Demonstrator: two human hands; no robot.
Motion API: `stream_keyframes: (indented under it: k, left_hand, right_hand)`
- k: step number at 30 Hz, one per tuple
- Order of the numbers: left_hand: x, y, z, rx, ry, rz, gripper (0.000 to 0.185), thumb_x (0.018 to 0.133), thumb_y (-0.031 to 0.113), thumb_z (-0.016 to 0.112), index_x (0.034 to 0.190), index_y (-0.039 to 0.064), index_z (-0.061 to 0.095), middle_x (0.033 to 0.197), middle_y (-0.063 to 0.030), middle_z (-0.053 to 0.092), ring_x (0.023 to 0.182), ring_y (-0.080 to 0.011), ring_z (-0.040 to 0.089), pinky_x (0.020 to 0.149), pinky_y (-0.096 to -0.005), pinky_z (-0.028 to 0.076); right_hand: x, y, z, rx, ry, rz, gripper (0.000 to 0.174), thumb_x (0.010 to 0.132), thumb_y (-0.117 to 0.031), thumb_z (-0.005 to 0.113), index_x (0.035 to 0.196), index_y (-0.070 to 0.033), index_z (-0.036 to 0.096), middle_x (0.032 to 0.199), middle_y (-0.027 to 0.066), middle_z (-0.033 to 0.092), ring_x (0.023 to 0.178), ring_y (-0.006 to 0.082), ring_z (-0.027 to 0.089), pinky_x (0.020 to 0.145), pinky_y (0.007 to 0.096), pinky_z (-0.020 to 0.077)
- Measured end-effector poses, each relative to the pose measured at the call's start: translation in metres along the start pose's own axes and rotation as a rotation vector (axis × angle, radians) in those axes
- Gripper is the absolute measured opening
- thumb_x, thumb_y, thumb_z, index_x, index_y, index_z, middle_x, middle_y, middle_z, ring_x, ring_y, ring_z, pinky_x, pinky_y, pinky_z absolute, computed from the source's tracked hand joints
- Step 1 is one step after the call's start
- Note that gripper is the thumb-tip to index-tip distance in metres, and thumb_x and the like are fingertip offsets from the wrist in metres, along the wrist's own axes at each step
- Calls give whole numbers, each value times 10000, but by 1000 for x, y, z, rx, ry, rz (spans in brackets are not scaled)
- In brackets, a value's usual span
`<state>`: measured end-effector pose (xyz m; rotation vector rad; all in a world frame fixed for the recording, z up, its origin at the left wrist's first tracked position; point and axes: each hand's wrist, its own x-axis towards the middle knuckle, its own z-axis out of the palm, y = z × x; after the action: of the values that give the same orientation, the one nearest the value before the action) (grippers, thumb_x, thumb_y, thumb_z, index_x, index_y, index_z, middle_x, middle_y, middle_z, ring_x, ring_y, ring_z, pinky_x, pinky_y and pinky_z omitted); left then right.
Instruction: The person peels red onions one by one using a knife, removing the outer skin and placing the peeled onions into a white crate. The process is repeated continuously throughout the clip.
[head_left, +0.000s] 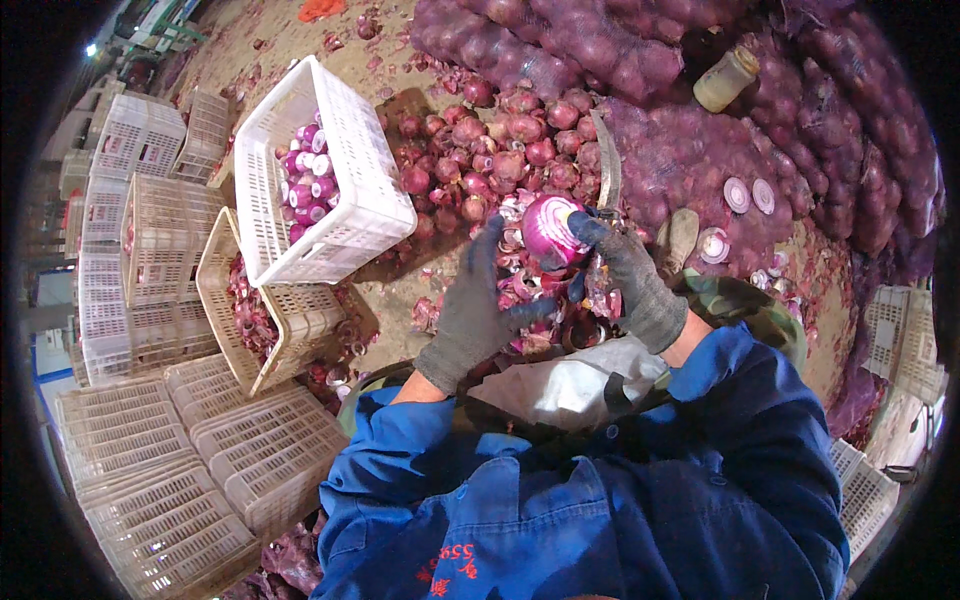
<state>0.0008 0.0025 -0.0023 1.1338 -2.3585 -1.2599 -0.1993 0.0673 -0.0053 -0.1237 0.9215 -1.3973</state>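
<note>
Both my hands wear dark grey work gloves. Between them is a large red onion (553, 231), partly peeled, with a cut face of white and purple rings. My right hand (634, 277) grips its right side with thumb and fingers, and a knife with a curved blade (609, 165) points up and away from that same hand; its handle is mostly hidden. My left hand (480, 300) is spread beside the onion's left, fingers apart, holding nothing. Below the onion lie loose skins and trimmings (532, 289). A heap of unpeeled red onions (510, 150) lies just beyond.
A white plastic crate (364, 150) of peeled onions leans at the left over a beige crate (300, 322) of skins. Stacked crates (180, 450) stand further left. Net sacks of onions (697, 157) fill the far right, with a plastic jar (726, 79) and cut onion slices (737, 196) on them.
</note>
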Motion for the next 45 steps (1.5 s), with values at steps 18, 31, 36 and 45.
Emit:
stream_keyframes:
  k: [18,31,36,45]
  left_hand:
    - [3,1,-12,-6,53,314,718,886,224,713,1496,18,397,1334,-240,590,1189,-357,624,990,-420,498]
    - [6,-11,-13,-166,396,60,217,943,-7,540,1127,-8,657,864,-56,675,694,-114,614,642,-269,513]
    - [9,-8,-29,-444,340,-156,202,998,94,564,1170,24,643,896,-53,670,738,-124,644,611,-291,529]
    - [-9,14,-13,-498,171,167,525,798,90,829,1241,31,555,1084,-77,635,917,-140,626,799,-300,534]
  right_hand:
    - [-6,15,-1,-464,42,-32,324,862,-272,781,1023,-11,676,706,52,659,494,131,604,418,277,478]
    - [-20,-2,10,-232,-209,192,503,915,-459,662,1113,3,646,678,62,634,516,150,598,450,275,471]
    - [-17,-2,7,-172,-174,183,519,928,-479,633,1123,2,642,683,65,646,529,154,613,460,271,491]
    - [-18,-2,4,-127,-187,255,534,937,-439,632,1244,-3,610,947,83,724,602,119,648,444,207,487]
